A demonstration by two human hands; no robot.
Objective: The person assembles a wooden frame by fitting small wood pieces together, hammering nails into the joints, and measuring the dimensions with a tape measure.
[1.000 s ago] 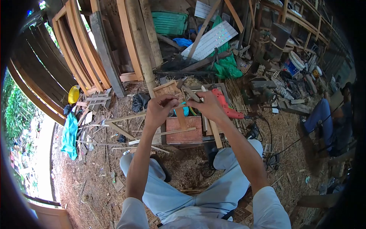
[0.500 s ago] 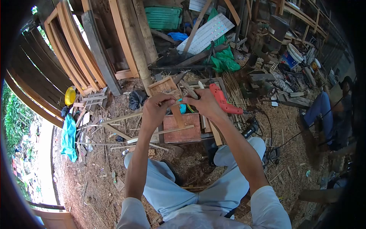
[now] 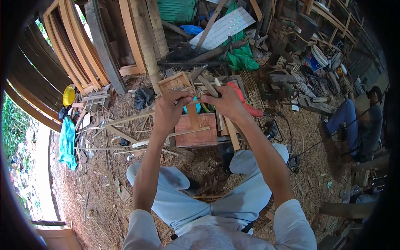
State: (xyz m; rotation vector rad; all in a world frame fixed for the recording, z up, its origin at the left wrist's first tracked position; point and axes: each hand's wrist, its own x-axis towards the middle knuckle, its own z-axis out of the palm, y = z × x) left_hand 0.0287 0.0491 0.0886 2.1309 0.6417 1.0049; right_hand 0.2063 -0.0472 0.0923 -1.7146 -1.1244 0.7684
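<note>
My left hand (image 3: 168,110) is closed in a pinch, its fingertips close to those of my right hand (image 3: 227,102). The right fingers are closed too, round a small wooden piece (image 3: 203,98) whose details are too small to tell. A flat wooden strip (image 3: 193,116) hangs down between the hands. What the left fingertips hold is hidden. Below lies a reddish board (image 3: 196,137) with a thin stick (image 3: 189,132) across it. A red power tool (image 3: 252,110) is just right of my right hand, partly behind it.
A wooden tray (image 3: 174,82) lies beyond my hands. Sticks (image 3: 129,120) spread to the left. A dark cord (image 3: 288,121) runs at the right. A seated person (image 3: 368,121) is at the far right. A teal bag (image 3: 67,143) is at the left.
The view has shifted slightly, so the surroundings appear a little higher and further left. Both hands stay close together; my left hand sits slightly higher against my right hand.
</note>
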